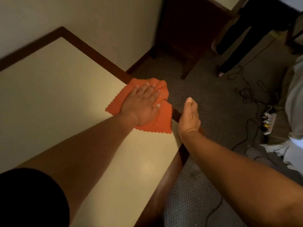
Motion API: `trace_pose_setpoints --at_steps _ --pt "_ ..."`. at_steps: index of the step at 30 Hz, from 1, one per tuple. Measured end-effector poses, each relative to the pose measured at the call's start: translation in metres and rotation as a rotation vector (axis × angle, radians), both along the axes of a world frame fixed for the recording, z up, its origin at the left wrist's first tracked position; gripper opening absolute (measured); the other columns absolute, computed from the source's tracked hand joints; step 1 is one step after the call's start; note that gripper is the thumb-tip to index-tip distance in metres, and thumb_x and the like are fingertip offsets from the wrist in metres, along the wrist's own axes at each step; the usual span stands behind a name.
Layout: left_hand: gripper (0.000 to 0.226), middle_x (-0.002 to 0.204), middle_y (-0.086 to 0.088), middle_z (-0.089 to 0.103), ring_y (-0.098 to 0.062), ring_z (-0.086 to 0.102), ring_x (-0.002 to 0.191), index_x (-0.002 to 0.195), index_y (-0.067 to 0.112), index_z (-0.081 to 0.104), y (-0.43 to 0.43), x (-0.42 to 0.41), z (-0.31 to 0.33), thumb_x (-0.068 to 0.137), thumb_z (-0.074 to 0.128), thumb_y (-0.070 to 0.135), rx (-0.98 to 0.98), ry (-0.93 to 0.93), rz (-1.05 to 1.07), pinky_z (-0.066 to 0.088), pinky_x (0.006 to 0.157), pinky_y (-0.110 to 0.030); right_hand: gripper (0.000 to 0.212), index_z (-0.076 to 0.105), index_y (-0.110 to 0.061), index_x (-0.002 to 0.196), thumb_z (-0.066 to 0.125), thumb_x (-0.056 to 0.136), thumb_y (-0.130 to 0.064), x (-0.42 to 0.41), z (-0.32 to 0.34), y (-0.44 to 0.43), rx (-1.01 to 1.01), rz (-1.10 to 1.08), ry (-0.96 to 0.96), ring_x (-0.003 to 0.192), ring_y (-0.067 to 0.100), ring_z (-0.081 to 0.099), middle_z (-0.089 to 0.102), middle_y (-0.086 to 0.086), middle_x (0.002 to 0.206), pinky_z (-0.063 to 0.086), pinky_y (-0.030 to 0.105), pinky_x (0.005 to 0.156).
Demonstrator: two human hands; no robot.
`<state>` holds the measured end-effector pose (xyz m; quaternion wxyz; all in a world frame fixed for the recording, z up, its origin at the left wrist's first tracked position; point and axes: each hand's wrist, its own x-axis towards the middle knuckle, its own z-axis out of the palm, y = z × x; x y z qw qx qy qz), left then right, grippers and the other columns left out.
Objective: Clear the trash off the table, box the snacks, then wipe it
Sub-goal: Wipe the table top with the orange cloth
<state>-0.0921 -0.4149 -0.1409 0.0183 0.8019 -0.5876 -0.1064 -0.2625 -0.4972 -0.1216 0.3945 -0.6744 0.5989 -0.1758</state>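
Head view: left hand (144, 104) flat and spread, fingers fanned, pressing down on an orange cloth (157, 122) at the far right corner of the pale surface (57, 95). Cloth with zigzag-cut edges, bunched ahead of the fingertips and spilling slightly over the dark wooden rim (176, 116) just to the right of that hand. Right hand (189, 117) curled shut around that rim just beside the cloth, thumb raised on top, fingers hidden under the edge. Wide bare stretch of surface to the left of the left hand and back toward the body, bounded along the far side by the same dark rim against the wall. Beyond the right hand, open carpet (205, 99), then a dark wooden chair (188, 38) farther off. Well to the right of the right hand, tangled black cables (244, 89) and a power strip (267, 120) on the carpet, pale bedding (295, 95) at the frame edge. Another person's dark-trousered legs (237, 46) standing past the chair
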Motion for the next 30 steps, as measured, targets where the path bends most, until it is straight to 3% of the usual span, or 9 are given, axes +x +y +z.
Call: trace_pose_setpoints --at_steps 3,7,11,13,17,20,23,26,30 --pt "0.068 0.170 -0.001 0.001 -0.023 -0.004 0.156 0.162 0.029 0.005 0.001 -0.066 0.001 0.100 0.007 0.058 0.006 0.016 -0.124 0.003 0.125 -0.050 0.048 0.049 -0.025 0.145 0.033 0.109 -0.052 -0.017 0.021 -0.004 0.255 -0.139 -0.420 0.118 0.015 0.057 0.062 -0.007 0.125 0.039 0.031 0.096" --pt "0.068 0.170 0.001 -0.005 -0.021 -0.008 0.156 0.162 0.029 0.001 0.013 -0.128 -0.001 0.100 0.008 0.057 0.022 0.027 -0.211 0.001 0.125 -0.048 0.062 0.050 -0.023 0.146 0.035 0.104 -0.066 -0.063 0.035 -0.018 0.388 -0.375 -0.736 0.121 0.012 0.056 0.055 0.000 0.142 0.041 0.035 0.099" --pt "0.065 0.170 0.003 -0.007 -0.018 -0.010 0.156 0.162 0.028 -0.001 0.042 -0.169 -0.001 0.102 0.008 0.054 0.032 0.025 -0.254 -0.005 0.125 -0.045 0.051 0.060 -0.020 0.128 0.033 0.106 -0.058 -0.117 0.026 -0.007 0.256 -0.306 -0.571 0.110 0.009 0.058 0.060 0.005 0.135 0.038 0.041 0.116" --pt "0.065 0.170 0.004 -0.008 -0.017 -0.011 0.156 0.162 0.028 -0.001 0.066 -0.185 0.001 0.103 0.008 0.054 0.045 0.047 -0.248 -0.008 0.125 -0.043 0.041 0.063 -0.019 0.118 0.036 0.109 -0.048 -0.140 0.023 0.004 0.244 -0.278 -0.463 0.102 0.009 0.059 0.062 0.006 0.129 0.041 0.037 0.106" --pt "0.065 0.167 0.005 -0.016 -0.017 -0.016 0.155 0.161 0.028 -0.005 0.136 -0.209 0.001 0.104 0.010 0.054 0.072 0.058 -0.198 -0.009 0.125 -0.044 0.036 0.059 -0.018 0.128 0.045 0.108 -0.044 -0.170 0.030 0.041 0.320 -0.226 -0.299 0.094 0.015 0.060 0.063 0.001 0.108 0.043 0.030 0.077" --pt "0.065 0.168 0.003 -0.009 -0.019 -0.010 0.156 0.162 0.027 0.000 0.206 -0.219 0.000 0.105 0.013 0.056 0.061 0.057 -0.100 -0.006 0.125 -0.043 0.028 0.062 -0.018 0.123 0.051 0.107 -0.037 -0.181 0.039 0.074 0.337 -0.101 -0.255 0.098 0.017 0.061 0.065 0.003 0.112 0.042 0.031 0.082" --pt "0.066 0.169 0.001 -0.006 -0.022 -0.005 0.156 0.162 0.027 -0.001 0.277 -0.222 0.006 0.106 0.012 0.060 0.071 0.059 0.102 -0.004 0.123 -0.044 0.019 0.066 -0.020 0.116 0.055 0.105 -0.032 -0.181 0.048 0.110 0.303 0.089 -0.208 0.103 0.018 0.062 0.067 0.001 0.113 0.042 0.030 0.085" --pt "0.070 0.167 0.005 -0.020 -0.018 -0.021 0.153 0.159 0.030 -0.016 0.342 -0.229 0.015 0.102 0.003 0.065 0.138 0.095 0.395 -0.010 0.124 -0.045 0.014 0.067 -0.021 0.106 0.055 0.105 -0.028 -0.169 0.052 0.157 0.280 0.346 -0.134 0.101 0.020 0.065 0.069 -0.002 0.103 0.048 0.031 0.078" --pt "0.078 0.162 0.006 -0.033 -0.019 -0.032 0.149 0.155 0.033 -0.025 0.411 -0.239 0.027 0.094 -0.001 0.074 0.196 0.201 0.783 -0.014 0.122 -0.051 0.020 0.069 -0.018 0.115 0.056 0.103 -0.028 -0.138 0.053 0.230 0.157 0.698 -0.060 0.106 0.018 0.063 0.069 -0.004 0.110 0.049 0.032 0.090"
